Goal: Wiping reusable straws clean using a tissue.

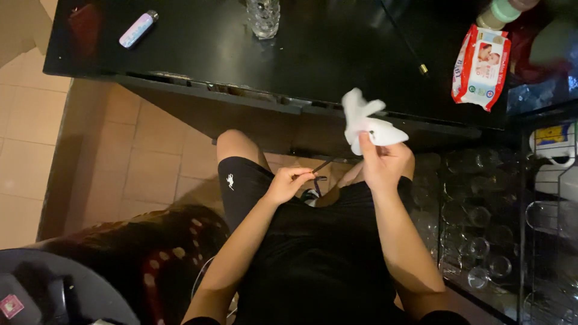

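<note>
My right hand is raised in front of the table edge and pinches a crumpled white wipe. My left hand rests low over my lap, fingers closed around a thin dark stick-like item whose tip points toward the right hand. What that item is cannot be made out. I sit in black shorts with my knee showing below the black table.
On the table lie a pack of wet wipes, a clear glass, a small pink-and-white tube and a thin cable. A glass-fronted shelf of drinking glasses stands at right. A dark patterned seat is at lower left.
</note>
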